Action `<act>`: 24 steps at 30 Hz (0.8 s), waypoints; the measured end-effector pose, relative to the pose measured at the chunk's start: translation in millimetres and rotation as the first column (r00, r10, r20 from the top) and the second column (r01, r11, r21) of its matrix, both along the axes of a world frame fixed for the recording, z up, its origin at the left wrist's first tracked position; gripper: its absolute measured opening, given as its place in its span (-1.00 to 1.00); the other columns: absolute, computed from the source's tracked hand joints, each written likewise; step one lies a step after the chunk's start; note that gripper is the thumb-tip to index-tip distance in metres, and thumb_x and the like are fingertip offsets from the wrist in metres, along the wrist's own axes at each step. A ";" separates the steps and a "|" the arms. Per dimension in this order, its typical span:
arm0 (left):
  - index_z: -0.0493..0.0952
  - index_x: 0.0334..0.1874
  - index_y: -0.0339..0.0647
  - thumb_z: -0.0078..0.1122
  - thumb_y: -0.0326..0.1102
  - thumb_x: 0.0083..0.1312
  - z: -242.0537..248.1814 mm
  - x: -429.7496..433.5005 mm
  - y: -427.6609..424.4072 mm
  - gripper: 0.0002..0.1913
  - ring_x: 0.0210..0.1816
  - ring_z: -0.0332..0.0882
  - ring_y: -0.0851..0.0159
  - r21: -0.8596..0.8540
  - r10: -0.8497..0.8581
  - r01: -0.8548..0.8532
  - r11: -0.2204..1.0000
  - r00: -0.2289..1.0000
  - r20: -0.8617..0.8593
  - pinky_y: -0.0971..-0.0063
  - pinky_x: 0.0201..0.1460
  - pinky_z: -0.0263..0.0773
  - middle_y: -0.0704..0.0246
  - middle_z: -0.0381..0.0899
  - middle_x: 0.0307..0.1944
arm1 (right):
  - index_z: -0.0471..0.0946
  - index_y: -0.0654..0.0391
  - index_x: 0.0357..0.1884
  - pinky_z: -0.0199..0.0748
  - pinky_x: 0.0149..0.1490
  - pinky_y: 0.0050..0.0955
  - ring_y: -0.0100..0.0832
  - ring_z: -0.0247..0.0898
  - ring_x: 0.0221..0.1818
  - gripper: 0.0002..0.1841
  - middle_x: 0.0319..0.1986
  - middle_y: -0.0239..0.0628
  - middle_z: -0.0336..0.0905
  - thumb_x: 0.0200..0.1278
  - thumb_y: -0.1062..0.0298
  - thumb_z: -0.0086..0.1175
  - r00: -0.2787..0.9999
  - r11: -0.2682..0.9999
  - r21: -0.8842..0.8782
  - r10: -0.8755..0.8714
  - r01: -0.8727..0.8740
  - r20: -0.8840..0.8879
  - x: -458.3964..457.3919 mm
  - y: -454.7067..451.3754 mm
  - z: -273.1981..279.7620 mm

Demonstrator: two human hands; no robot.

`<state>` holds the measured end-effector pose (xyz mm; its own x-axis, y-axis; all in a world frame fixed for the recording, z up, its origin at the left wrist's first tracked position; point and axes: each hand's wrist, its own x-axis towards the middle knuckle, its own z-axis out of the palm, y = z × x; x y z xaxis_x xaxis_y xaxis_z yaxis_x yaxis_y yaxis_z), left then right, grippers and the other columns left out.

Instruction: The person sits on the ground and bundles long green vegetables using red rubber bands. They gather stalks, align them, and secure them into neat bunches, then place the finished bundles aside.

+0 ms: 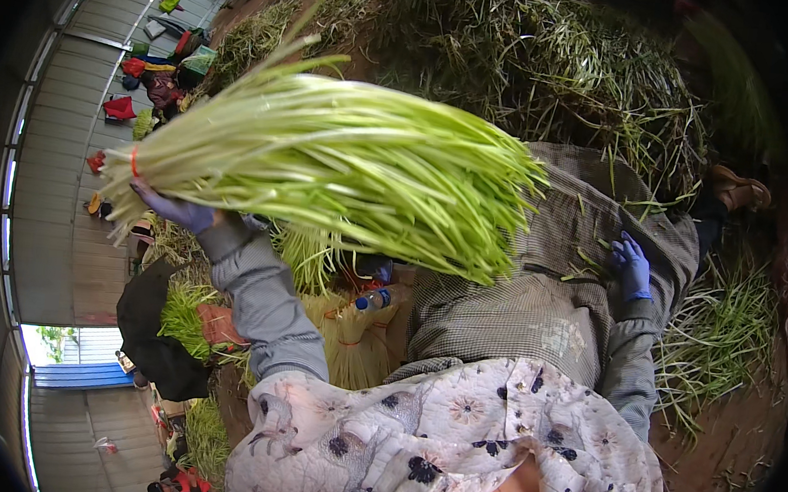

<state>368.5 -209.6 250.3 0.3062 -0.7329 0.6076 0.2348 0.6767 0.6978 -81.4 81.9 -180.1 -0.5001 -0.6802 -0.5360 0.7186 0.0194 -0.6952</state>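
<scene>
My left hand, in a purple glove, grips a large bundle of long green stalks with pale ends, perhaps garlic shoots. Near its pale end an orange-red band goes round the bundle. The green tips reach across to the grey checked apron on my lap. My right hand, gloved the same way, rests on the apron with its fingers apart, holding nothing. Loose bits of stalk lie beside it.
A large heap of loose stalks lies beyond my lap, with more stalks at the right. Banded bundles and a blue-capped plastic bottle are below my left arm. People are at the far left.
</scene>
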 end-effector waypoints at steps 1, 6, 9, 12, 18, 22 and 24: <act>0.21 0.22 -0.16 -0.16 0.12 0.24 22.9 -17.3 -6.1 -0.39 0.15 0.30 0.08 -0.108 0.019 -0.018 0.994 1.000 0.007 0.06 0.22 0.26 0.15 0.24 0.17 | 0.39 0.15 0.04 0.30 -0.42 -0.69 -0.62 0.35 -0.50 -0.72 -0.35 -0.35 0.53 0.30 0.39 -0.13 1.000 1.000 -0.006 -0.023 0.023 0.008 0.5 0.6 -4.8; 0.28 0.15 -0.16 -0.06 0.12 0.17 103.6 -109.8 -1.8 -0.39 0.00 0.44 0.16 -0.628 0.004 0.008 0.779 1.000 0.017 0.15 0.15 0.36 0.24 0.35 0.05 | 0.43 0.21 0.00 0.43 -0.31 -0.66 -0.57 0.46 -0.42 -0.73 -0.35 -0.33 0.55 0.29 0.39 -0.11 0.999 1.000 0.012 -0.006 0.007 -0.044 -2.1 0.2 -15.3; 0.21 0.20 -0.12 -0.10 0.22 0.15 106.7 -149.6 -0.5 -0.32 0.06 0.39 0.16 -0.933 0.726 -0.356 -0.057 0.627 -0.283 0.17 0.14 0.38 0.21 0.32 0.05 | 0.44 0.20 -0.08 0.39 -0.32 -0.66 -0.56 0.42 -0.41 -0.78 -0.38 -0.35 0.51 0.26 0.40 -0.07 1.000 1.000 0.007 -0.016 0.017 -0.024 -0.9 1.0 -16.1; 0.12 0.27 -0.15 -0.10 0.29 0.12 66.7 -138.7 7.1 -0.21 0.20 0.23 0.16 -0.623 0.172 -0.079 0.778 0.981 0.089 0.17 0.21 0.28 0.15 0.27 0.08 | 0.46 0.27 -0.19 0.43 -0.35 -0.64 -0.50 0.47 -0.46 -0.83 -0.38 -0.26 0.56 0.25 0.41 -0.06 0.999 0.998 -0.062 -0.027 0.025 -0.046 1.0 2.4 -18.1; 0.12 0.30 -0.10 -0.30 0.31 0.19 -89.8 -66.0 -7.4 -0.24 0.13 0.33 0.14 0.004 -0.260 0.264 0.965 0.953 -0.154 0.09 0.19 0.27 0.16 0.29 0.14 | 0.50 0.29 -0.26 0.42 -0.35 -0.62 -0.52 0.45 -0.46 -0.84 -0.41 -0.26 0.56 0.20 0.42 -0.02 0.846 0.996 0.049 0.085 -0.069 -0.527 0.1 7.7 -30.3; 0.19 0.26 -0.08 -0.33 0.27 0.26 -208.4 25.2 -38.3 -0.32 0.13 0.34 0.14 0.346 -0.101 0.096 0.933 0.995 -0.005 0.11 0.19 0.24 0.22 0.26 0.19 | 0.53 0.30 -0.26 0.41 -0.34 -0.59 -0.50 0.42 -0.47 -0.81 -0.42 -0.30 0.54 0.15 0.42 -0.01 0.929 0.980 0.185 0.131 -0.070 -0.347 -0.5 6.7 -30.7; 0.22 0.24 -0.07 -0.33 0.23 0.30 -241.3 75.9 -67.1 -0.37 0.12 0.34 0.14 0.324 -0.324 0.319 0.891 0.945 -0.038 0.13 0.19 0.23 0.25 0.26 0.20 | 0.50 0.28 -0.19 0.41 -0.34 -0.58 -0.48 0.43 -0.46 -0.79 -0.37 -0.29 0.53 0.15 0.42 0.00 0.974 0.997 0.061 0.065 -0.053 -0.218 1.0 4.2 -25.7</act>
